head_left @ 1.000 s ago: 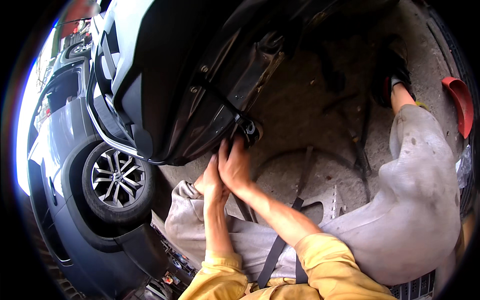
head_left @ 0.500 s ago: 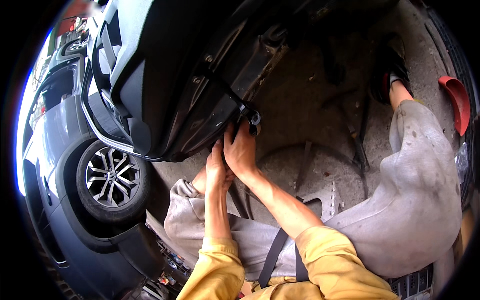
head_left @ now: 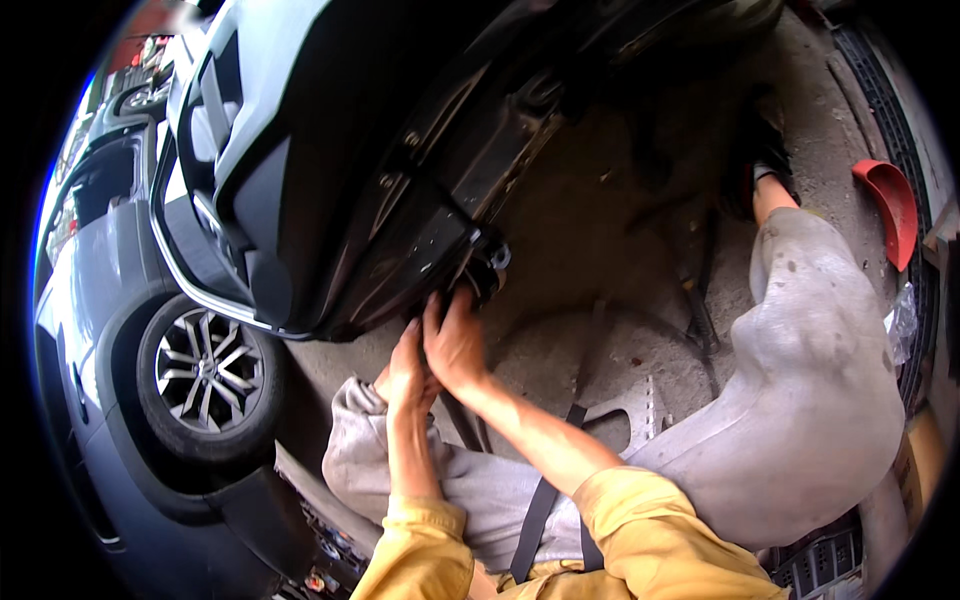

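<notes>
A black car door (head_left: 340, 270) spans the upper middle, its bolted inner edge turned toward me. Both hands meet at its lower edge, side by side and touching. My right hand (head_left: 456, 345) reaches up with its fingers bent against the dark edge, just below a black arm with a metal end piece (head_left: 497, 257). Beside it, my left hand (head_left: 408, 372) is closed, thumb upward, its other fingers partly behind the right hand. What the fingertips grip is hidden in shadow.
A grey car (head_left: 100, 330) with an alloy wheel (head_left: 208, 370) stands at the left. On the concrete floor lie a red curved piece (head_left: 890, 215), a clear plastic bag (head_left: 902, 325), dark hoses and a pale slotted plate (head_left: 640, 415). My bent leg (head_left: 800, 370) is at right.
The view has shifted a little, so the floor things and my legs sit further left. Both hands remain at the door's lower edge; the metal end piece now looks turned and partly shaded.
</notes>
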`<control>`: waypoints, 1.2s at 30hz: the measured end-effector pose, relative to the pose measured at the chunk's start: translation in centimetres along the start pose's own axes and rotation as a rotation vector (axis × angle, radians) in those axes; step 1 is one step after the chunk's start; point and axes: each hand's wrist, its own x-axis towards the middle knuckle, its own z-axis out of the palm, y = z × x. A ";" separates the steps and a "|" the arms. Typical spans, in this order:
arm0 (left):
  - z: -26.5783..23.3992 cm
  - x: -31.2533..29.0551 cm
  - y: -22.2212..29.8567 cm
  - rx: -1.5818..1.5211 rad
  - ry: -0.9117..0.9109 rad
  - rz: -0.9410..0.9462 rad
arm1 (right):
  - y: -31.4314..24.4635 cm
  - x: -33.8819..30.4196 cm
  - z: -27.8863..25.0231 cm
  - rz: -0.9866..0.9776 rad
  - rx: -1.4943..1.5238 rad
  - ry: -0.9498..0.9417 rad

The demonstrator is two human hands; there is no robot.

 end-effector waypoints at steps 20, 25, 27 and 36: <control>4.3 0.3 -3.4 0.627 -0.048 0.594 | -1.0 5.4 -7.3 0.404 0.074 -0.106; 14.7 0.8 0.6 1.108 0.072 0.824 | 1.5 12.4 -12.4 0.115 -0.035 -0.133; 16.2 3.2 0.5 1.027 0.083 1.095 | 1.6 13.7 -14.2 0.118 -0.079 -0.205; 13.1 1.5 0.3 0.094 -0.011 0.587 | -1.9 11.9 -11.4 0.294 0.165 -0.234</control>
